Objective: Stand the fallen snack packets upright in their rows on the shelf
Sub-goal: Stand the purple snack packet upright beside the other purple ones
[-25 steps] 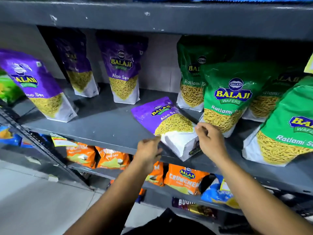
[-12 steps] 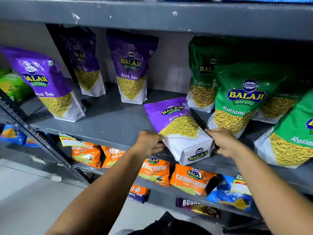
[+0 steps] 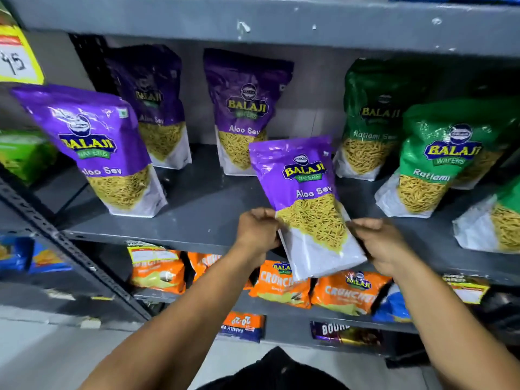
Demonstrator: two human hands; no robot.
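A purple Aloo Sev packet (image 3: 304, 192) is held up at the front edge of the grey shelf (image 3: 202, 220), tilted a little left, its white bottom hanging past the edge. My left hand (image 3: 257, 232) grips its lower left side and my right hand (image 3: 380, 243) grips its lower right side. Three more purple Aloo Sev packets stand on the shelf: one at front left (image 3: 95, 147), one at back left (image 3: 154, 108), one at back centre (image 3: 244, 111). Green Ratlami Sev packets (image 3: 439, 159) stand in rows at the right.
The shelf above (image 3: 281, 21) overhangs the packets. A yellow price tag (image 3: 17, 57) hangs at upper left. Orange Crunchem packets (image 3: 346, 294) and other snacks fill the shelves below. A slanted metal upright (image 3: 70, 249) crosses the lower left, with pale floor (image 3: 56, 358) beneath.
The purple packet went from lying flat on the shelf to being raised nearly upright. Both hands moved from its near end to its lower sides.
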